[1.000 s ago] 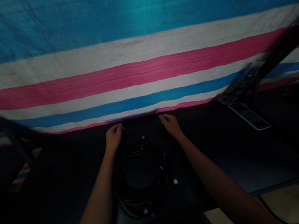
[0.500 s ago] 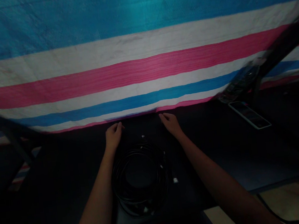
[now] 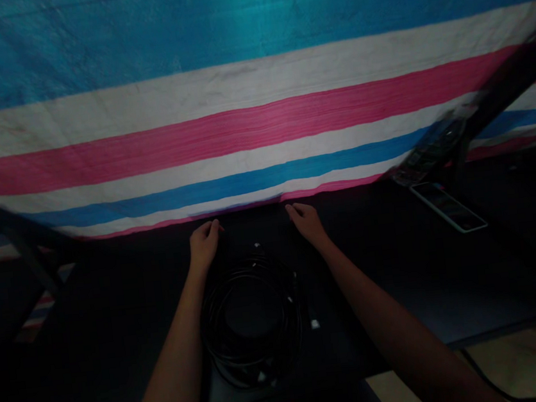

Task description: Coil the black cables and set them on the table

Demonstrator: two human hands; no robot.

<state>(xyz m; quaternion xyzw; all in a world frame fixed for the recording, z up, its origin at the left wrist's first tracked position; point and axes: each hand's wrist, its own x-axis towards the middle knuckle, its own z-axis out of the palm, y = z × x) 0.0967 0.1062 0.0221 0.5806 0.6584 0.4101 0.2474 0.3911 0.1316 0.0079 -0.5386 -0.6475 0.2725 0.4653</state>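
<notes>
A coil of black cable (image 3: pixel 217 326) lies flat on the dark table (image 3: pixel 386 303) between my forearms. Small pale connector ends show around it, one white plug (image 3: pixel 315 324) at its right side. Beyond the coil's upper left, my left hand (image 3: pixel 204 240) rests on the table with its fingers curled in and nothing seen in them. My right hand (image 3: pixel 305 218) lies at about the same depth, to the upper right of the coil, its fingers likewise curled and holding nothing visible. Neither hand touches the cable.
A phone (image 3: pixel 449 207) in a pale case lies at the right, beside a clear plastic bag (image 3: pixel 429 147). Striped sheeting (image 3: pixel 240 127) hangs behind the table. Dark slanted frame bars (image 3: pixel 29 254) stand on both sides. The light is dim.
</notes>
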